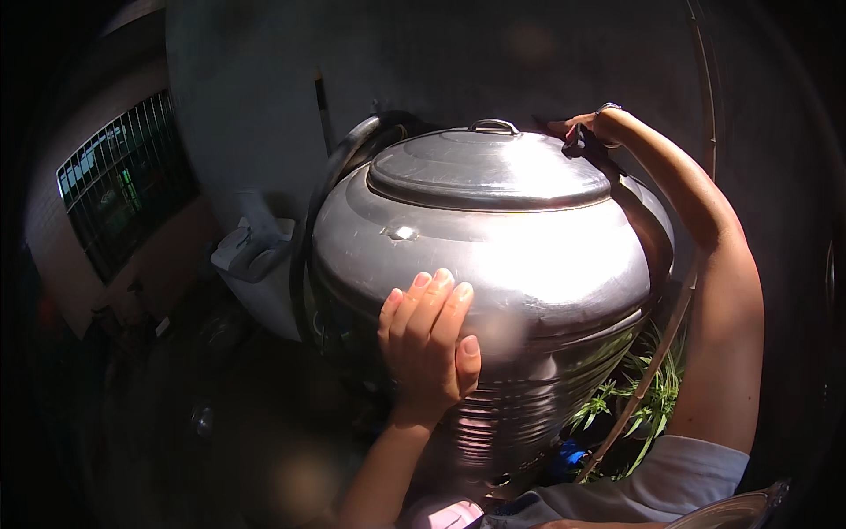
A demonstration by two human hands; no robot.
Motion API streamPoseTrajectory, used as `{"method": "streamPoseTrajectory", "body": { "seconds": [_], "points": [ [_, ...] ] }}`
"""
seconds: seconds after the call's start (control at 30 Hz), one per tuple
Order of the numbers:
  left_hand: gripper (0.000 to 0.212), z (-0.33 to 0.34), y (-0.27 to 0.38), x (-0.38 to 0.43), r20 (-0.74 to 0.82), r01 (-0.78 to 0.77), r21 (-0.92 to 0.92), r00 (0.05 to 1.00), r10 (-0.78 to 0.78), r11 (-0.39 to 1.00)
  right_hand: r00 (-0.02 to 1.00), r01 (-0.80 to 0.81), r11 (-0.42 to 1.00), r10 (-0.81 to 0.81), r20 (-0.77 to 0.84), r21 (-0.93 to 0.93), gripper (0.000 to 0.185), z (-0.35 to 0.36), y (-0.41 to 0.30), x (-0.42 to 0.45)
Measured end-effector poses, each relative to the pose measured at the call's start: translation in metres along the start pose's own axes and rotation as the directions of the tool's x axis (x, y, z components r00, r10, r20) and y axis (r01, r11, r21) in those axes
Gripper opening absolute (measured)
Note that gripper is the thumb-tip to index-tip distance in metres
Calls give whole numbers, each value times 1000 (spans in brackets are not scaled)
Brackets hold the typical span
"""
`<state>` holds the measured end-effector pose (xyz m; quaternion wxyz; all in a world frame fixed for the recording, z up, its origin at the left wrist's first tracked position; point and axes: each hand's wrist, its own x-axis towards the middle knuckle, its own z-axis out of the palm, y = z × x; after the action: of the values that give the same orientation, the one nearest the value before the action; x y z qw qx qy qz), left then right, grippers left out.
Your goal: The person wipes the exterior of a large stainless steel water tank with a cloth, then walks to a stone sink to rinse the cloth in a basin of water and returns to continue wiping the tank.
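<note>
A large ribbed stainless-steel water tank (476, 264) stands before me, its domed lid (456, 165) in place with a small loop handle (494, 125) on top. My left hand (429, 337) is raised at the tank's front, fingers extended and nothing in it. Whether its palm touches the metal is hard to tell. My right arm reaches around the tank's right side. At the far right of the lid, my right hand (588, 125) grips a dark cloth (574, 142), partly hidden by glare and shadow. A bracelet is on that wrist.
A thick black hose (324, 192) loops down the tank's left side. Beyond it sits a white washing machine (258, 264). To the right are a bamboo pole (651, 383) and green plants (651, 377). A pink object (453, 516) lies below; a barred window (125, 182) is left.
</note>
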<state>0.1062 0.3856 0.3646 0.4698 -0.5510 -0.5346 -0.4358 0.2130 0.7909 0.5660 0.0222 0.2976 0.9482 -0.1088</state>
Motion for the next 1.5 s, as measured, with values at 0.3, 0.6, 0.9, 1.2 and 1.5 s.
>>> {"method": "streamPoseTrajectory", "body": {
  "seconds": [0.3,0.6,0.9,1.2,1.5],
  "points": [
    [38,2,3,0,16,-19,-8,1000,19,1000,945,11,946,96,-313,325,61,72,5,-132],
    [38,-3,6,5,31,-44,-8,999,44,999,669,205,977,-101,-737,52,45,171,-1,-258],
    [39,-5,12,8,26,-62,74,998,60,995,744,359,-206,652,-146,911,63,309,95,-133],
    [43,1,3,-6,29,-38,96,999,36,995,594,236,-547,735,326,803,58,530,84,-110],
    [42,6,16,6,-6,-37,49,999,38,998,681,730,-482,455,-574,484,47,304,76,-163]
  ]
}}
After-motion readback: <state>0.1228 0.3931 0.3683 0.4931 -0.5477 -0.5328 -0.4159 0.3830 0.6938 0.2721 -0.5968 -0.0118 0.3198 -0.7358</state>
